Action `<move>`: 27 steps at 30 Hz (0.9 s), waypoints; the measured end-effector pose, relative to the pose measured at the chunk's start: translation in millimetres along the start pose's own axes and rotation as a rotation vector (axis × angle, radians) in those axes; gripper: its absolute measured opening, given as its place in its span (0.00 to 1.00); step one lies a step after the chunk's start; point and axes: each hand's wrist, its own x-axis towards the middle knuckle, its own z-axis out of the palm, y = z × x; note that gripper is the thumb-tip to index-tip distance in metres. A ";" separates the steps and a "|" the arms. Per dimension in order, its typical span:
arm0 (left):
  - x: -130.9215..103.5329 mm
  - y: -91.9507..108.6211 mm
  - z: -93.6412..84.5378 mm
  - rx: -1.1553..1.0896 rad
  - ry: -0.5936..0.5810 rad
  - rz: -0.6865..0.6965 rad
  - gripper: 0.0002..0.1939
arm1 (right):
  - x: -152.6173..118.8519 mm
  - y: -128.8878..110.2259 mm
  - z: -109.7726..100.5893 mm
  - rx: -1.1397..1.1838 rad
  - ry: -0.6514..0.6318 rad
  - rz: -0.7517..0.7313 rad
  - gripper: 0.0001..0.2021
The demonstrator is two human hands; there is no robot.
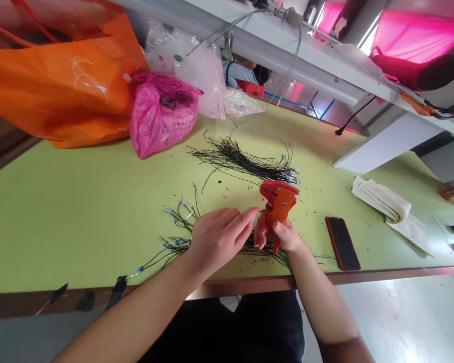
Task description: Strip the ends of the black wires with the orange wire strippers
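My right fingers (pixel 262 231) wrap the red-orange wire stripper (pixel 285 197) above the surface (pixel 98 217); my left fingers (pixel 245 220), pressed together, pinch a dark wire (pixel 264 210) at the stripper's head. A black wire bundle (pixel 245 162) lies beyond.

Along the near edge of my green table (pixel 79 217) lay a bundle of black wires (pixel 177 245); a second bundle (pixel 245 160) lay mid-surface, near dark scraps (pixel 220 181). I had an orange bag (pixel 60 93) and a pink bag (pixel 164 118) toward the far left corner, a phone (pixel 342 244) near the near edge, folded sheets (pixel 382 200) rightward.
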 end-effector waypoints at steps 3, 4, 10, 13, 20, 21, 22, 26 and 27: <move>0.0 0.0 1.1 0.006 0.003 -0.017 0.08 | -0.5 -2.0 0.4 -0.020 -0.029 -0.020 0.23; 0.0 0.0 1.4 0.008 0.005 -0.022 0.08 | -0.8 -2.2 0.2 -0.024 -0.042 -0.034 0.23; -0.2 0.0 1.6 0.009 0.015 -0.047 0.07 | -2.3 1.0 -2.5 -0.005 -0.073 -0.058 0.24; -0.4 0.0 1.1 0.012 0.004 -0.061 0.05 | -1.8 1.7 -2.9 0.015 -0.068 -0.063 0.24; 1.4 0.9 -0.2 -0.005 -0.016 -0.062 0.05 | -2.2 0.5 -3.8 -0.005 -0.034 -0.022 0.25; 1.6 1.1 -0.4 -0.010 -0.020 -0.058 0.05 | -2.2 0.5 -3.9 -0.010 -0.031 -0.016 0.25; 1.8 1.2 -0.6 -0.012 -0.024 -0.056 0.05 | -2.3 0.6 -4.0 -0.013 -0.031 -0.017 0.25; 1.8 1.5 -0.4 0.003 -0.032 -0.068 0.05 | -2.3 0.8 -4.1 -0.003 -0.043 -0.037 0.25; 1.5 1.6 -0.2 0.008 -0.032 -0.068 0.05 | -2.4 0.8 -4.2 0.000 -0.046 -0.040 0.24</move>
